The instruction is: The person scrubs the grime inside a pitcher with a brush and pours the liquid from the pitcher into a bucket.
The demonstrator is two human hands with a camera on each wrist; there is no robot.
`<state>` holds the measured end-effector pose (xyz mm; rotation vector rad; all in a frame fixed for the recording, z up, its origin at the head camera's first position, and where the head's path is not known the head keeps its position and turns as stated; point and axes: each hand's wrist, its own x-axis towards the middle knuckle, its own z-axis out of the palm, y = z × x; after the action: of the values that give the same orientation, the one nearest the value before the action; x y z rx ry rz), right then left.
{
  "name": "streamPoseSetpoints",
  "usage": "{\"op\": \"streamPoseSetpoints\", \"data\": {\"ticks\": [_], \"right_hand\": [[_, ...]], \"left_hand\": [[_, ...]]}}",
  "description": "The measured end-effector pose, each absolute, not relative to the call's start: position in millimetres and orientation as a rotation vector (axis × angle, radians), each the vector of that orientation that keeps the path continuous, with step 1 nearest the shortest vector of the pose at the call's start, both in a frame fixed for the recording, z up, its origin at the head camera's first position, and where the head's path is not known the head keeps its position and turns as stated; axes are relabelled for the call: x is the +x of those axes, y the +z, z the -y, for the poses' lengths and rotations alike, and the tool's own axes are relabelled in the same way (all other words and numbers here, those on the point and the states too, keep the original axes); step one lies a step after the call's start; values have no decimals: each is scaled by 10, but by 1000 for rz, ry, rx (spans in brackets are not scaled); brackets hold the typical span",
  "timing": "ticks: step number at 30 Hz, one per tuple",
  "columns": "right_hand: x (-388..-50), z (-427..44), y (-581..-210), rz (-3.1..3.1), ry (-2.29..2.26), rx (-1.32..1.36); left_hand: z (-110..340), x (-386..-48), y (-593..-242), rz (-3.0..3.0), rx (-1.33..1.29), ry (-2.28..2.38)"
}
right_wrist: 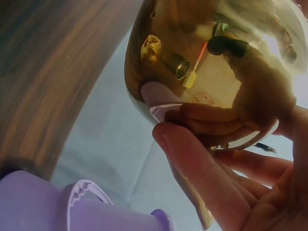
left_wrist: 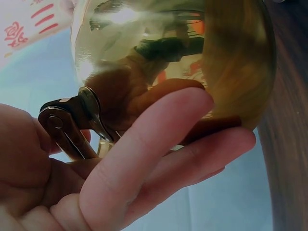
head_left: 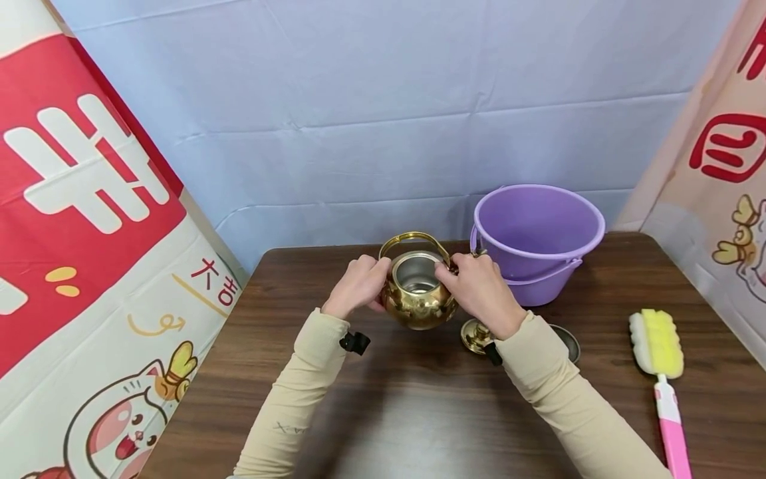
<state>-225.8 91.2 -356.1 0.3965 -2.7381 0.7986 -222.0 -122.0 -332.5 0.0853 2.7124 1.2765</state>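
Observation:
A shiny gold kettle (head_left: pixel 419 307) with its top open is between my two hands, seemingly raised off the table. Its arched handle (head_left: pixel 413 235) stands up at the back, and the silvery inside shows. My left hand (head_left: pixel 361 283) grips the kettle's left side, thumb near the rim; in the left wrist view, fingers (left_wrist: pixel 144 144) lie along the polished body beside a handle hinge (left_wrist: pixel 79 113). On the opposite side my right hand (head_left: pixel 481 283) holds the kettle, its thumb at the rim. Fingers (right_wrist: pixel 187 159) press the body in the right wrist view.
A purple bucket (head_left: pixel 538 266) stands behind my right hand. Under my right forearm lie a gold lid (head_left: pixel 475 334) and a dark round dish-like piece (head_left: pixel 568 342), partly hidden. A yellow-and-white sponge brush (head_left: pixel 661 346) with a pink handle lies at the right of the wooden table (head_left: pixel 269 313).

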Motion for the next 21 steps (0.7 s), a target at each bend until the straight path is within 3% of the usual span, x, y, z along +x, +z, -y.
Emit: {"op": "streamPoseSetpoints", "data": {"ticks": [21], "right_hand": [[-2280,-814,-3963,2799,799,422]], "left_hand": [[1330,-2163,-3738,-2661,46,1260]]}}
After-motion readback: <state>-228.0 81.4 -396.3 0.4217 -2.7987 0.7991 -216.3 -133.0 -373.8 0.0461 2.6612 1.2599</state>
